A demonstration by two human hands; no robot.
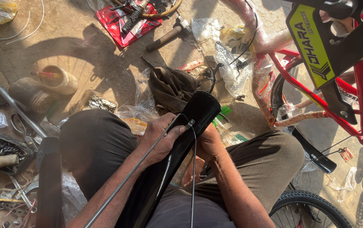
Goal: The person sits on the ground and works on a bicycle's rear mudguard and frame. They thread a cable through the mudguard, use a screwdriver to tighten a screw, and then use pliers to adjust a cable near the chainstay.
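Dusty concrete floor [84,50], tools scattered | centre: our left hand [162,137] and right hand [209,143] both grip long glossy black metal mudguard [190,126] | thin wire stays [147,162] being fitted, we judge; alignment needed.

Both hands, left hand [162,137] and right hand [209,143], grip a black mudguard [190,126] beside a red bicycle frame [316,105]
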